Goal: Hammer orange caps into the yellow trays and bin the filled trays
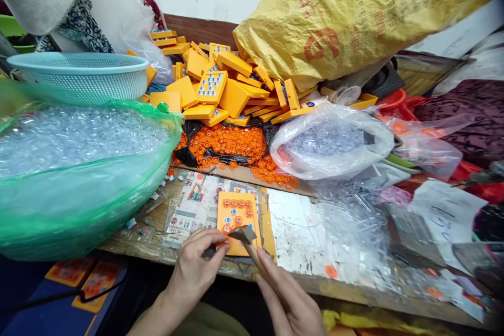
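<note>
A yellow-orange plastic plate (238, 226) lies on the workbench in front of me, with several round orange caps and small blue bits set on it. My right hand (289, 299) grips a hammer (255, 254) by its handle, and the hammer head is over the plate's lower part. At the plate's lower left edge, my left hand (199, 260) is closed with thumb and forefinger near an orange cap. A dark piece shows between those fingers; I cannot make out what it is.
Beyond the plate, loose orange caps (228, 142) fill a black bag below a heap of yellow-orange plates (234, 92). Clear plastic pieces fill a green bag (90, 210) at left and a white bag (287, 160) at right. A blue basket (79, 63) and yellow sack (354, 26) stand behind.
</note>
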`<state>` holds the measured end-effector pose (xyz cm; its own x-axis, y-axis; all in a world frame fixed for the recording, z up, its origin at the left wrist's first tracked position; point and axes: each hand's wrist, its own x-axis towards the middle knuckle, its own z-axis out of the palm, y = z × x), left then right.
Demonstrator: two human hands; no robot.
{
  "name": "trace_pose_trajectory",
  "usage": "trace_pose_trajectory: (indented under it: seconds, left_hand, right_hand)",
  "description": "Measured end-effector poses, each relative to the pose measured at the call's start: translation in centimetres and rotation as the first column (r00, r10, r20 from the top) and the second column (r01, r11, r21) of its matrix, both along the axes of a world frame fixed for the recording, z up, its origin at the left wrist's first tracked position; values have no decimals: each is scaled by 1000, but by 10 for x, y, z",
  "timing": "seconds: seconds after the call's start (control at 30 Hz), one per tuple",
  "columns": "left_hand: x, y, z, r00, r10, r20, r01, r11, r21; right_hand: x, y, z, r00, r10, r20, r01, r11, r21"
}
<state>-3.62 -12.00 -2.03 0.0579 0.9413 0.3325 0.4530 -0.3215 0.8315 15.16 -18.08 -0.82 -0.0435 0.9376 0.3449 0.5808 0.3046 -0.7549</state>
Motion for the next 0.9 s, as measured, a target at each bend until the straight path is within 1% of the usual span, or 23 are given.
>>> trace_pose_trajectory:
  seconds: [0.03, 0.1, 0.2, 0.27, 0.33, 0.4, 0.43, 0.47, 0.53, 0.57, 0.63, 0.7, 0.8, 0.87, 0.9]
  left_hand:
    - [0, 0, 0, 1000, -1, 15, 2, 1000, -25]
    - [-1, 0, 1, 999, 2, 44, 1, 998, -64]
    - [0, -1, 0, 996, 28, 80, -19, 993, -118]
    - [0, -2, -1, 995, 49, 82, -34, 984, -176]
    - [0, -4, -1, 994, 77, 74, -55, 966, -253]
    - [-2, -3, 1, 990, 112, 87, -77, 940, -334]
    - [-2, -1, 2, 985, 133, 112, -83, 927, -366]
    - [-3, 2, 3, 976, 154, 154, -83, 916, -393]
    - [-3, 11, 7, 938, 211, 274, -77, 900, -429]
    - [-3, 16, 10, 910, 243, 336, -73, 892, -446]
    - [-2, 27, 16, 852, 296, 433, -50, 868, -495]
    - [-1, 35, 23, 811, 321, 489, 5, 832, -555]
    - [2, 40, 33, 762, 331, 557, 114, 777, -619]
    - [5, 42, 39, 737, 365, 568, 136, 743, -655]
    - [7, 42, 41, 728, 392, 562, 126, 729, -672]
  right_hand:
    - [2, 1, 2, 1000, 15, 12, -15, 999, 28]
    - [6, 2, 5, 994, 79, 80, -83, 995, 46]
    - [8, 1, 5, 967, 165, 196, -165, 986, -16]
    - [6, -2, 4, 970, 162, 180, -154, 986, -56]
    - [5, -5, 2, 992, 93, 81, -85, 992, -96]
    - [9, -1, 0, 998, -47, -45, 38, 981, -190]
    - [14, 4, -1, 986, -138, -94, 110, 960, -258]
    - [19, 12, -2, 971, -216, -104, 173, 931, -322]
    - [32, 34, -4, 946, -322, -42, 280, 875, -394]
    - [37, 46, -5, 945, -325, 26, 310, 869, -385]
    - [44, 69, -7, 943, -310, 122, 333, 881, -337]
    - [43, 81, -6, 937, -296, 187, 340, 898, -280]
    - [27, 78, -5, 928, -253, 274, 316, 924, -217]
    - [14, 69, -7, 903, -193, 383, 275, 946, -170]
    - [9, 64, -9, 873, -167, 457, 255, 957, -136]
